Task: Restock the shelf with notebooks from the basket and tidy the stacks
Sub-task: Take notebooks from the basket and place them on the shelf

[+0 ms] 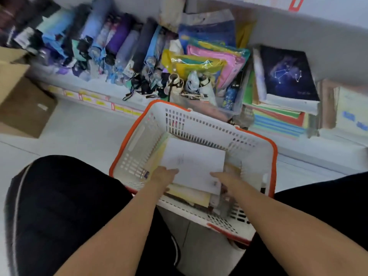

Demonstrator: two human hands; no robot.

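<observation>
Your forearms were reaching down between your knees into the white basket (256, 148) with the orange rim, and both hands were on the white notebook (194, 162) lying on top of the pile inside. Left hand (165, 174) had its near-left corner and right hand (225, 179) the near-right edge, though the blur meant I couldn't tell how tightly your fingers were curled. Up past the basket, the shelf (328, 140) already had a stack with a dark constellation-cover notebook (286, 74) on top, off to the right of the folded umbrellas (111, 44).
</observation>
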